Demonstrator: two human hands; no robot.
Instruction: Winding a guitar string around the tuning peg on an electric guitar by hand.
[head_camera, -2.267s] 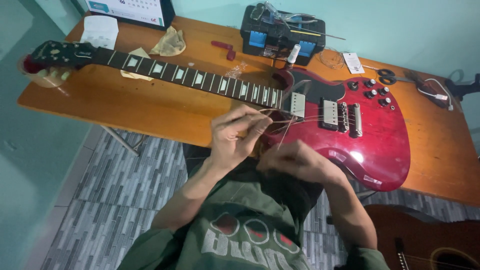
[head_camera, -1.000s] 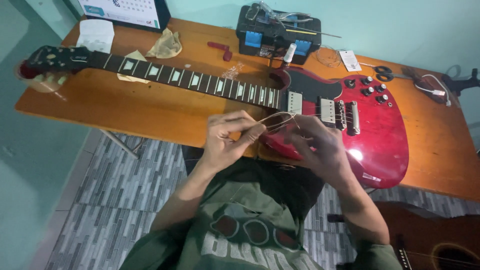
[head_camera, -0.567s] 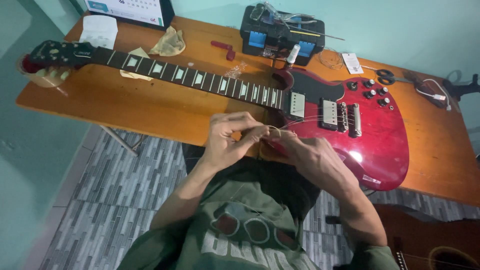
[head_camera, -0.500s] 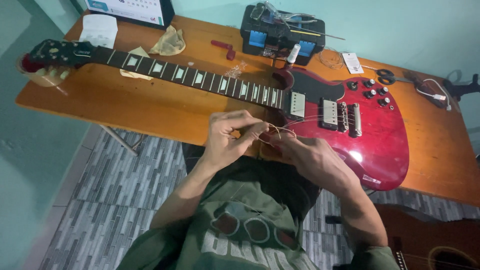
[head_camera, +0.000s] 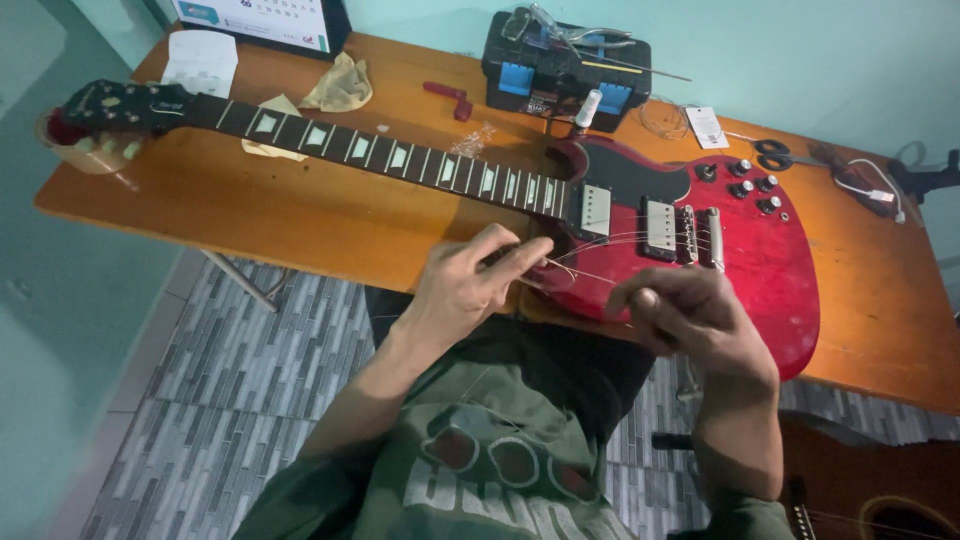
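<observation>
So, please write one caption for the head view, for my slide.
Left hand and right hand stretch a thin wire string over a red electric guitar.

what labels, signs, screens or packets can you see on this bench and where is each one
Calendar-like card: far left edge of the table, upright, white with dark frame and a teal patch.
Paper sheet: beside the guitar headstock, white, folded.
Small tag: right of the black toolbox, white rectangle with fine print.

Repair workshop: guitar (head_camera: 640, 215), toolbox (head_camera: 565, 65), scissors (head_camera: 775, 155) on bench (head_camera: 300, 215).
</observation>
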